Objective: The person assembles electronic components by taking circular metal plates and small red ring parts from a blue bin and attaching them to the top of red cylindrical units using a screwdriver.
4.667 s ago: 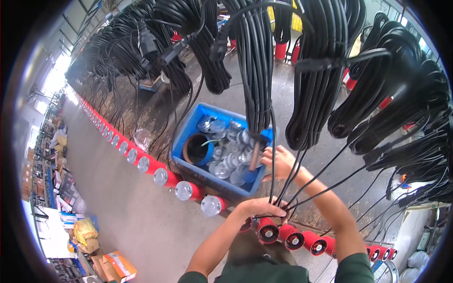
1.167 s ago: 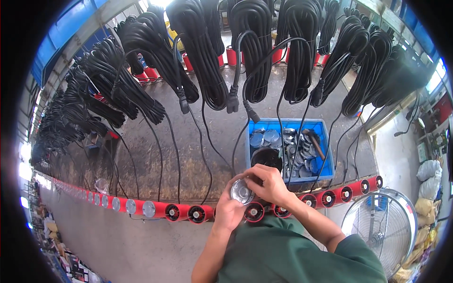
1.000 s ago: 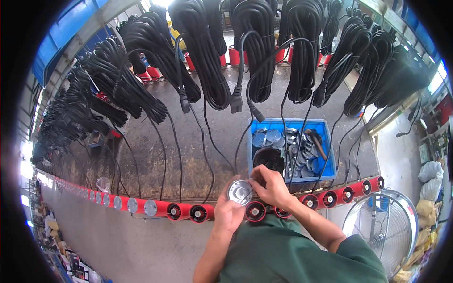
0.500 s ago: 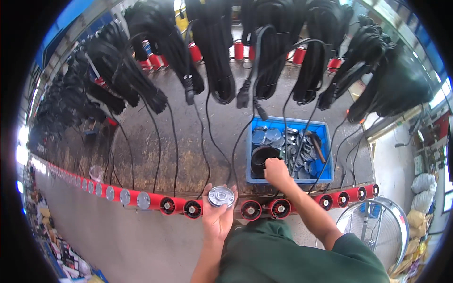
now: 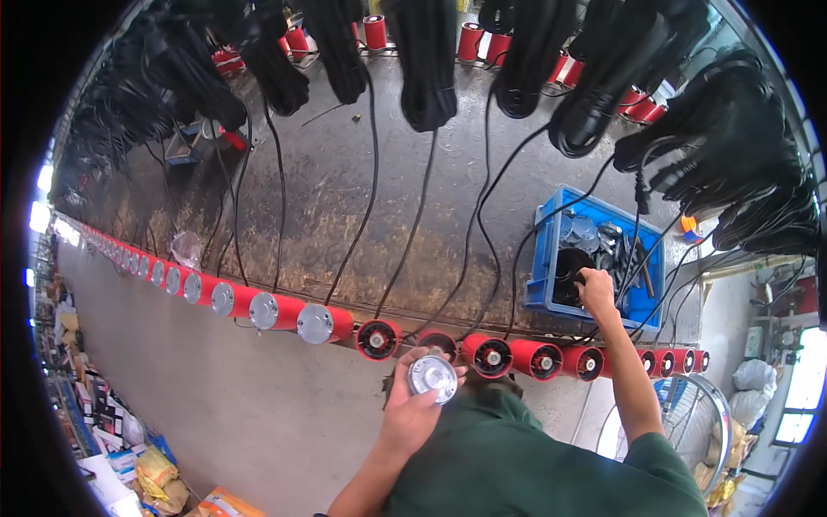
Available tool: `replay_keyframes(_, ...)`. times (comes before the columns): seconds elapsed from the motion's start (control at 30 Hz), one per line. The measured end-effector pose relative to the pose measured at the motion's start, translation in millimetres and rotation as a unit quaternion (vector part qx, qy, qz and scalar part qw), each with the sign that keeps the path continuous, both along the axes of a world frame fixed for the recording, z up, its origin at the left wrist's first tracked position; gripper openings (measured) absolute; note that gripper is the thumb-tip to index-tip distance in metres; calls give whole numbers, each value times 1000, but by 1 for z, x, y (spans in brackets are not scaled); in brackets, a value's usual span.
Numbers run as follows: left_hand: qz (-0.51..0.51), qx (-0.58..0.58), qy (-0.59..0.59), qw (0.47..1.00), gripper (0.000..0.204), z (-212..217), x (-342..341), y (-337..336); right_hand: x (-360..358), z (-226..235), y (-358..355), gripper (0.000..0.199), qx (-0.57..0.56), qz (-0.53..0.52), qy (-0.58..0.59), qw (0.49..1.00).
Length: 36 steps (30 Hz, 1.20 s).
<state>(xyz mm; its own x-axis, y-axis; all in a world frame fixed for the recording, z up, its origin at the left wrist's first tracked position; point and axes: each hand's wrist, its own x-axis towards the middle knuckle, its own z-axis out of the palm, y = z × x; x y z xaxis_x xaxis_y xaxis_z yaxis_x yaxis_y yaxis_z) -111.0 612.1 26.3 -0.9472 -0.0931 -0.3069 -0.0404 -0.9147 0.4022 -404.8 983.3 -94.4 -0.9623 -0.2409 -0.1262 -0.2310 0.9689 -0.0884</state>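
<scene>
My left hand (image 5: 415, 405) holds a round silver cap (image 5: 432, 377) just below a row of red cylinders (image 5: 487, 355) along the bench's front edge. Several cylinders on the left wear silver caps (image 5: 315, 323); those in front of me are open-ended. My right hand (image 5: 596, 290) reaches into a blue bin (image 5: 544, 258) of silver caps and black parts; whether its fingers grip anything is hidden.
Coiled black cables (image 5: 428, 60) hang above the worn workbench (image 5: 345, 189), their ends trailing down to the cylinders. More red cylinders (image 5: 375, 30) stand at the far edge. A wire fan guard (image 5: 698, 422) sits at lower right. Boxes (image 5: 155, 474) lie on the floor at lower left.
My view has swung left along the row. My right hand left the silver cap and went over to the blue bin, while my left hand kept the cap.
</scene>
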Motion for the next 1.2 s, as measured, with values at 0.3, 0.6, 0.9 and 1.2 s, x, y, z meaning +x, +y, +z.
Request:
replay_keyframes(0.3, 95, -43, -57, 993, 56, -28, 42, -109, 64, 94, -107, 14, -433, -176, -28, 883)
replay_keyframes(0.6, 198, -54, -115, 972, 53, -26, 72, -138, 161, 98, -309, 33, -389, 264, -45, 881)
replay_keyframes(0.9, 205, -43, -124, 970, 52, -33, 91, -137, 170, 67, -348, 43, -306, 387, -74, 867)
replay_keyframes(1.2, 182, -29, -123, 975, 51, -33, 79, -132, 166, 67, -347, 41, -315, 388, -78, 863)
